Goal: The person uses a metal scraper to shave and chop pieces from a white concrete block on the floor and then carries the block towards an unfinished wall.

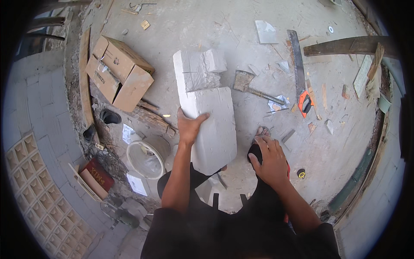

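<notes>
My left hand (189, 125) grips the left edge of a large white lightweight concrete block (212, 138). Its thumb lies on the top face, while the other fingers are mostly hidden by the block's side. The block lies slanted in front of my legs. Beyond its far end is another white block (196, 64) with a notch cut out on the right; whether the two touch I cannot tell. My right hand (269, 159) rests on my right knee with fingers spread, holding nothing. Right of the blocks, a square-bladed trowel-like tool (245, 80) with a long handle lies on the floor.
A handsaw (297, 64) with an orange handle lies at the right, near a tape roll (301, 173). Leftward are a cardboard box (123, 73), a white bucket (144, 162), a dark red box (97, 175) and wood scraps (155, 118). A wooden beam (349, 45) juts in at far right.
</notes>
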`<state>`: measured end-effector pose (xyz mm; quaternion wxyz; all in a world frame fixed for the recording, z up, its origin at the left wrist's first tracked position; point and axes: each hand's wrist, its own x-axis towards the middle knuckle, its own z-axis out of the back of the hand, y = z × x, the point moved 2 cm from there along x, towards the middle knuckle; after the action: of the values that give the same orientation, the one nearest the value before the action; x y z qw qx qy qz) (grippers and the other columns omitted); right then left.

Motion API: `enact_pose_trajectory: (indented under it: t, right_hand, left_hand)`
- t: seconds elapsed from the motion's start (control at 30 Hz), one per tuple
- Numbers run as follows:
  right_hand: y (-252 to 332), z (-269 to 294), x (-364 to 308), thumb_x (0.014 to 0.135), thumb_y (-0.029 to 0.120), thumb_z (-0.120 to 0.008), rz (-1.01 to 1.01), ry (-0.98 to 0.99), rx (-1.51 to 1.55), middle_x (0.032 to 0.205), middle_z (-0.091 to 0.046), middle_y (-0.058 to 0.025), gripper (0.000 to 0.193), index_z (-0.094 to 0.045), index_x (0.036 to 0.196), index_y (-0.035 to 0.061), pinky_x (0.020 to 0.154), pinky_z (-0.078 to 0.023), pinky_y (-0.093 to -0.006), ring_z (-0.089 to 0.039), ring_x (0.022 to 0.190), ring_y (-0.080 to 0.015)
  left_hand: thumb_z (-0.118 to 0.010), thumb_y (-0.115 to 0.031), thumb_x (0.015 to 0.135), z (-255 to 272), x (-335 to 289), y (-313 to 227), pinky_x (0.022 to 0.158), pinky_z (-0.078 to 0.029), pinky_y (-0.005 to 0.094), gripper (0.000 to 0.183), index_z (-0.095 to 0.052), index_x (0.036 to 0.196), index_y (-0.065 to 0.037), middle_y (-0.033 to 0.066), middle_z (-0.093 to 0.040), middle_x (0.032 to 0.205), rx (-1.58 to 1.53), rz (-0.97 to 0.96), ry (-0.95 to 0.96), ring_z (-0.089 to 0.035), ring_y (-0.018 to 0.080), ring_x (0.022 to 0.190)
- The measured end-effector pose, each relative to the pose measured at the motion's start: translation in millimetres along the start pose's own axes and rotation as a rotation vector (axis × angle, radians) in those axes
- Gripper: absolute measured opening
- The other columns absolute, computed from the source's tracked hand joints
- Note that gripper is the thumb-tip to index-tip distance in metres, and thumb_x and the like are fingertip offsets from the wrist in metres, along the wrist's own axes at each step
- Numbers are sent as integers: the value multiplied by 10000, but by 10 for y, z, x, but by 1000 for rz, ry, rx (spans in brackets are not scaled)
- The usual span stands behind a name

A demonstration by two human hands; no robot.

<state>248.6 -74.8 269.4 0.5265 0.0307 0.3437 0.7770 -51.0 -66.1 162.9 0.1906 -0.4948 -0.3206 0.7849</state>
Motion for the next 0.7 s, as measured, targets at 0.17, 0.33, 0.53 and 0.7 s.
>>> enact_pose_trajectory:
  t: [0.17, 0.33, 0.53, 0.7]
  right_hand:
    - [-291, 186, -336, 957, 332, -713, -251, 37, 152, 1362, -557, -212, 608, -517, 1456, 45, 1084, -424, -491, -519, 1262, -410]
    - [-41, 170, -433, 1032, 406, -605, -447, 373, 977, 1572, -430, -190, 683, -391, 1574, 49, 1206, -297, -426, -384, 1464, -318]
    - [830, 994, -746, 916, 376, -749, -512, 685, 1237, 1604, -407, -196, 896, -317, 1608, 6, 1200, -309, -396, -407, 1458, -284]
    - [1371, 1732, -1029, 852, 319, -830, -596, 481, 936, 1435, -564, -233, 884, -410, 1547, -29, 1088, -425, -346, -554, 1287, -258]
  left_hand:
    - [-819, -197, 824, 446, -973, -512, 907, -576, 417, 736, -455, 1406, 71, 224, -636, 1269, -307, 232, -9, -677, 320, 1085]
    - [-716, -212, 912, 861, -2036, -564, 1082, -473, 460, 701, -406, 1491, 35, 201, -577, 1392, -631, 310, 20, -590, 314, 1253]
    - [-596, -352, 972, 1008, -2959, -684, 1084, -471, 461, 653, -433, 1499, -2, 179, -587, 1404, -860, 490, 4, -582, 332, 1276]
    - [-588, -434, 930, 801, -3273, -803, 1046, -498, 490, 748, -420, 1513, 2, 200, -582, 1412, -1065, 527, 119, -601, 361, 1244]
